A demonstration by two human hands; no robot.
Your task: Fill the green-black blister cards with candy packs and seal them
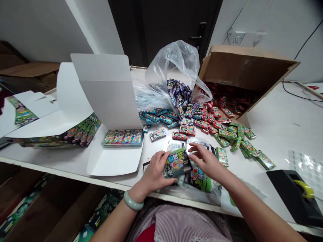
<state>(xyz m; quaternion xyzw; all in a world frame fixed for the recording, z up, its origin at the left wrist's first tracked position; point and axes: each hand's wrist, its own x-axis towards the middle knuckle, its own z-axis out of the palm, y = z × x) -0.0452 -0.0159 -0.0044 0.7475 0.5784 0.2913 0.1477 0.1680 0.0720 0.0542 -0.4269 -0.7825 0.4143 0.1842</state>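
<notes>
My left hand (156, 169) is closed on a black and green printed packet (178, 162), thumb along its lower edge and fingers at its upper left. My right hand (204, 160) is beside the packet's upper right corner, with fingers bent and apart; I see nothing held in it. Beneath both hands lie more black and green packets (200, 179), partly covered by my right forearm. A single green candy box (222, 156) stands just beyond my right wrist. One small purple box (157, 135) rests above my left hand.
Small purple (178, 92), blue (161, 116), red (210, 116) and green boxes (239, 137) form piles at the back. A brown carton (249, 64) lies open there. An open white display box (108, 97) stands left; a black tape dispenser (290, 198) sits right.
</notes>
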